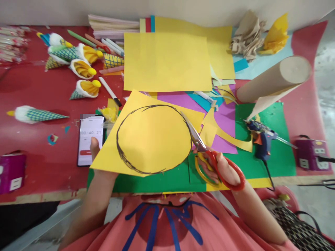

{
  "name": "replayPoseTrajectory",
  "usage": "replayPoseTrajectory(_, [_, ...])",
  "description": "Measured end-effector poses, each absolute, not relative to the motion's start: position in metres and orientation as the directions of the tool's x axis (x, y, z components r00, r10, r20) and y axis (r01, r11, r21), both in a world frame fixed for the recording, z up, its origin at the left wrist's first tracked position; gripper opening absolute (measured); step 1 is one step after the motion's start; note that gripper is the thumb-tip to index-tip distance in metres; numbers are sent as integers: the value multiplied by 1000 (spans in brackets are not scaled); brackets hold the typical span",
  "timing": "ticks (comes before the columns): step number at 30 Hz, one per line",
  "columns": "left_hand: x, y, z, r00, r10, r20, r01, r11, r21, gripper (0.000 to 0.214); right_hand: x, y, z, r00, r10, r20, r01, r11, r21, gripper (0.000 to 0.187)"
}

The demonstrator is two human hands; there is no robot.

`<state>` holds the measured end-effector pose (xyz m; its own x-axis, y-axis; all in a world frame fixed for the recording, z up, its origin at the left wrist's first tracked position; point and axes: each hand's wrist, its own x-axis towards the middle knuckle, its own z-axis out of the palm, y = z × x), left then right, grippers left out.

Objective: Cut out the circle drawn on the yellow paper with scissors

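My left hand [94, 146] grips the left edge of a yellow paper sheet [154, 139] with a black circle drawn on it; only the thumb shows above the sheet. My right hand [222, 170] is closed in the handles of red and yellow scissors [209, 157]. The scissor blades sit at the right edge of the drawn circle, where the sheet is cut. A curved yellow offcut [222, 134] hangs to the right of the blades.
A phone [90, 139] with a timer lies left of the sheet. A blue glue gun [261, 137], a cardboard tube [274, 78], stacked coloured papers [167, 61], markers and paper cones [83, 68] lie on the red table. A green sheet [277, 157] lies under the work.
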<state>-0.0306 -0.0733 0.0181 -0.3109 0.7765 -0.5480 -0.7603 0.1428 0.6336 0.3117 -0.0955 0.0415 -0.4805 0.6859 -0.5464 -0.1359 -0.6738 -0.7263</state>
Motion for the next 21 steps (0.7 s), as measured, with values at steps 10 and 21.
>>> replayPoseTrajectory(10, [40,-98,14,-537,747,-392,-499,93,862,74,295,-98,27,-440,672,-596,-288,-734,-614,64])
replayPoseTrajectory(21, [58,-110,16,-476,780,-405,-448,181,875,67,293,-97,26,-442,694,-568,-264,-706,-657,77])
